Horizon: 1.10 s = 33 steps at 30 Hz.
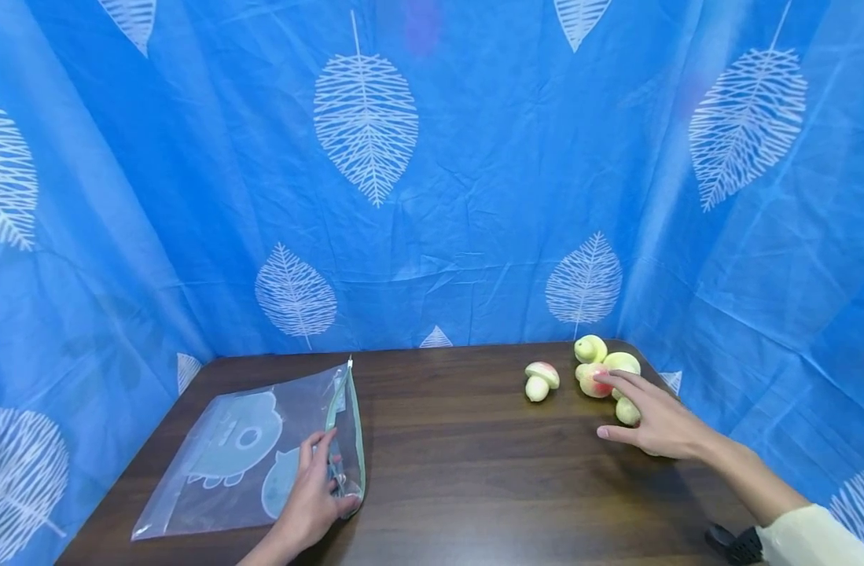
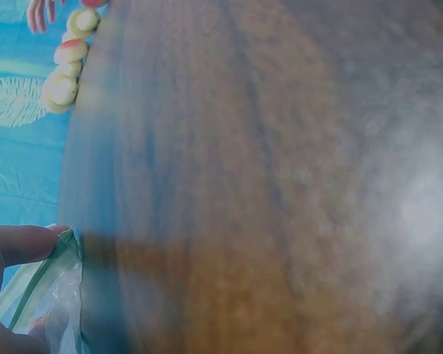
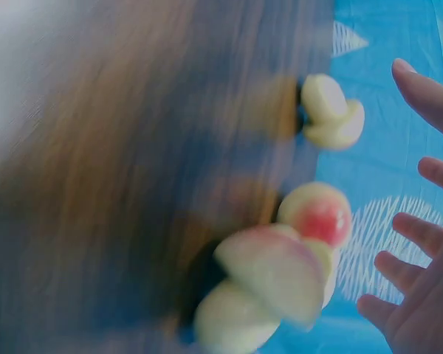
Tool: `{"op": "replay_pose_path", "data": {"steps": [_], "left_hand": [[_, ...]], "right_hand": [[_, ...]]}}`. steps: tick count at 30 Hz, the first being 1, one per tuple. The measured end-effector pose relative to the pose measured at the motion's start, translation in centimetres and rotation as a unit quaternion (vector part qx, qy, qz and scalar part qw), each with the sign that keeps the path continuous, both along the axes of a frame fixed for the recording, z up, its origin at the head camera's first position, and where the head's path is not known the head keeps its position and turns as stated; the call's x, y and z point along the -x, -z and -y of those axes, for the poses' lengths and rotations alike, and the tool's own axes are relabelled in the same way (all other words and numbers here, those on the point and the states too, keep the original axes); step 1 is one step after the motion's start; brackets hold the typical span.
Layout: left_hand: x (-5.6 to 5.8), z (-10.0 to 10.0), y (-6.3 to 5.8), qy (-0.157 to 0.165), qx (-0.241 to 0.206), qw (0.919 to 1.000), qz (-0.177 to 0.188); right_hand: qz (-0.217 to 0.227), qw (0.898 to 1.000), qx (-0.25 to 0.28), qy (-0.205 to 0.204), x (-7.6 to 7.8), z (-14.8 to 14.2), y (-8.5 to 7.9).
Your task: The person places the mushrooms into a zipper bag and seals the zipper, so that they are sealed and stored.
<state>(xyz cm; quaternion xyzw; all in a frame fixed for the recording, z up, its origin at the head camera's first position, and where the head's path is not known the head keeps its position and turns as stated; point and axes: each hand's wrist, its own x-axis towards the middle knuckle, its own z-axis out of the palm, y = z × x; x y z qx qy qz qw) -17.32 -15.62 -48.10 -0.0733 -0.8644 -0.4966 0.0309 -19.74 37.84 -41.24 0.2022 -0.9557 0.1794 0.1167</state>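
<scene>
My left hand [image 1: 306, 503] grips the open edge of a clear zip pouch [image 1: 191, 472] with pale cartoon prints and a green zip, lying flat on the left of the table. In the left wrist view, the pouch's green-edged mouth [image 2: 40, 276] stands parted between thumb and fingers. My right hand [image 1: 661, 417], fingers spread and holding nothing, hovers over a cluster of pale toy mushrooms at the far right. One mushroom with a reddish cap [image 1: 596, 380] lies near its fingertips; the hand partly hides others. A single mushroom [image 1: 541, 379] lies apart, left of the cluster.
The dark wooden table [image 1: 460, 456] carries everything. A blue curtain [image 1: 474, 196] with white leaf prints hangs along its back and sides. A black strap [image 1: 739, 544] sits at the right wrist by the pale sleeve [image 1: 821, 534].
</scene>
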Motion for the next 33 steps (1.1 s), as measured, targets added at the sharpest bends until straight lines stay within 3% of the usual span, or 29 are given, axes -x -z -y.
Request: {"op": "replay_pose_path", "data": {"steps": [7,12,17,26,33], "left_hand": [[0.3,-0.2,0.2,0.0,-0.005,1.0,-0.003],[0.1,-0.1,0.1,-0.001,-0.011,0.9999,0.001],[0.0,0.0,0.2,0.001,-0.015,0.9999,0.002],[0.0,0.1,0.3,0.0,-0.017,0.9998,0.005],[0.0,0.1,0.5,0.002,-0.006,1.0,-0.003]], "right_hand": [[0.003,0.999,0.047,0.017,-1.3,-3.6,1.0],[-0.022,0.998,0.063,0.007,-1.8,-5.5,2.2],[-0.016,0.998,0.064,0.011,-2.3,-6.9,3.1],[0.002,0.999,0.032,0.031,-2.6,-8.0,4.4],[0.038,0.997,0.037,0.05,-2.5,-7.7,5.2]]}}
